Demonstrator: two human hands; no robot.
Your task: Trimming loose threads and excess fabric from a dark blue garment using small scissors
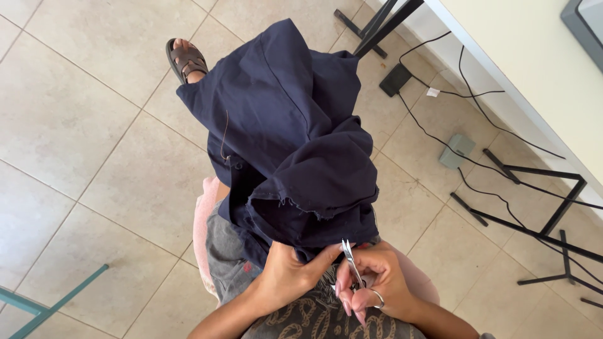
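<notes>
Head view: the left hand [286,276] pinches the lower edge of a dark blue garment [295,138] that lies over the lap and knee. Just right of it, the right hand [370,279] grips 1 small metal scissors [352,263], its tip touching the cloth.

Cloth [289,138] on the lap, cables [465,94] on the floor right.

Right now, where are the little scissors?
In the head view, low and right of centre: the small metal scissors sit in the right hand, tips at the navy cloth beside the left hand.
</notes>
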